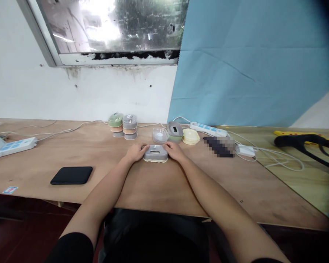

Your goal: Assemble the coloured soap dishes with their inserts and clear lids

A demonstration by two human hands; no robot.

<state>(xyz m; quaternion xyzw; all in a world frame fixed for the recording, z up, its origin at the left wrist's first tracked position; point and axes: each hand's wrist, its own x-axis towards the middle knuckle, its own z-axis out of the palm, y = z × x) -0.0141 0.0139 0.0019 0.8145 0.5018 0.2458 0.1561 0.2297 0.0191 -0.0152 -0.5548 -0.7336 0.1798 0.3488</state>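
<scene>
In the middle of the table sits a small grey plastic box [155, 155] with rounded corners, a long slot in its top and a cream wavy rim at its base. My left hand [136, 152] grips its left end, the thumb on the top edge. At its right end my right hand [174, 150] holds it the same way. The undersides of my fingers are hidden. Just behind it are a clear plastic cover [160, 135], grey slotted parts [175, 128] over a green one, and a stack of cream trays [191, 137].
Two stacks of lidded boxes, one green-topped [115, 120] and one grey-topped [130, 122], stand by the wall. A black phone-like slab [71, 175] lies left. Power strips [208, 129] and white cables [285, 157] run along the back and right, near a black-handled tool [298, 142].
</scene>
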